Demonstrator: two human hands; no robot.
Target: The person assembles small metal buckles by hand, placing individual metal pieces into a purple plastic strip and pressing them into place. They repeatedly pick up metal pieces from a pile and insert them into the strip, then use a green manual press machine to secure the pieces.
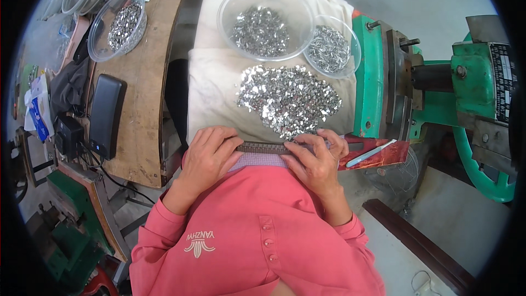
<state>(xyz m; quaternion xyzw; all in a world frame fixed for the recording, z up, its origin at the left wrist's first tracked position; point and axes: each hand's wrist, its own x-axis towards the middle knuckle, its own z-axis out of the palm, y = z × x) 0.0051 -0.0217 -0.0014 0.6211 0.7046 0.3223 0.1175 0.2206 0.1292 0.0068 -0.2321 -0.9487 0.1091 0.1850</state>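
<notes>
A long dark strip with a row of small slots or teeth (pixel 263 147) lies crosswise in front of my body, over a purple checked cloth. The fingers and thumb of my left hand (pixel 211 156) close on its left end. My right hand (pixel 316 159) is bent around the strip farther right, thumb on the near side and index finger on the far side. Any small piece between those fingertips is hidden. Just beyond the strip spreads a loose pile of small shiny metal pieces (pixel 290 98) on a cream cloth (pixel 213 87), reaching close to my right fingertips.
Behind the pile stand a large clear bowl of metal pieces (pixel 224 33) and a smaller clear bowl of metal pins (pixel 355 57). A green machine (pixel 370 87) borders the right; a light-blue-handled tool (pixel 372 153) lies on red sheeting. Left, a wooden table (pixel 145 104) holds a black power bank (pixel 107 115) and another bowl (pixel 98 38).
</notes>
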